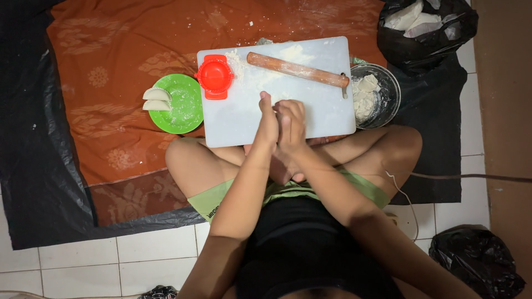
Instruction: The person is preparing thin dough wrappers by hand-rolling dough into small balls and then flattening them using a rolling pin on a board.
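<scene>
Two folded dumplings [157,99] already sit on my green plate [183,111]. My left hand [267,123] and right hand [292,123] press together, fingers closed; whether dough is between them, I cannot tell. More dough [364,95] waits in the bowl [390,88].

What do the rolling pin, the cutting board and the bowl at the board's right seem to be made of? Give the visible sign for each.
Rolling pin: probably wood, matt reddish-brown, dusted with flour.
Cutting board: likely plastic, a smooth, even white slab with rounded corners.
Bowl: apparently metal or glass; its shiny rim reflects light, but the look leaves it open. It holds pale dough.
</scene>
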